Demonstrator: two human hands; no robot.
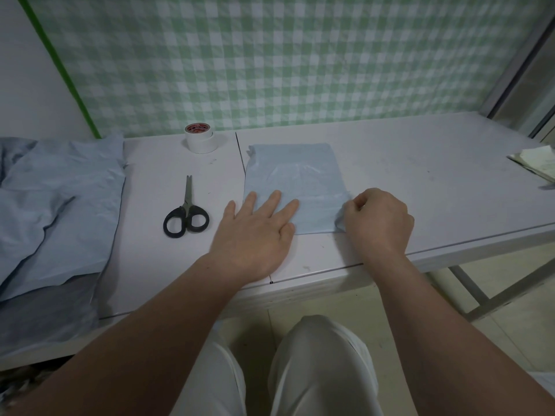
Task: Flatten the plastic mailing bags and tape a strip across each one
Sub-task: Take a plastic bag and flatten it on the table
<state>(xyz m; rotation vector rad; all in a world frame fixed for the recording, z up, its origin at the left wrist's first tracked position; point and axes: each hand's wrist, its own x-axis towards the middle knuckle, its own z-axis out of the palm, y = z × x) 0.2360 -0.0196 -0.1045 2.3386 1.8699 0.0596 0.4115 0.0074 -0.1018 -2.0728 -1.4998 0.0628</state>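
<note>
A pale blue mailing bag [294,175] lies flat on the white table [420,175], a little right of the middle and close to the near edge, with its long sides running from near to far. Its far left corner is slightly ragged and its near right corner is bunched up. The left hand [255,232] rests palm down on the near left part of the bag, its fingers straight and spread, with the little finger off the bag on the tabletop. The right hand [378,220] is curled at the bag's near right corner and pinches the crumpled plastic there. A dark seam in the table runs just left of the bag. Beyond it a pair of scissors [186,211] lies with its black handles near and its closed blades pointing far. A roll of tape [200,142] sits on its flat side at the far edge, against the green checked cloth [270,55]. A loose pile of bags [57,205] covers the left end of the table. Some folded paper [537,163] lies at the right edge. White trousers [315,370] show below the table.
</note>
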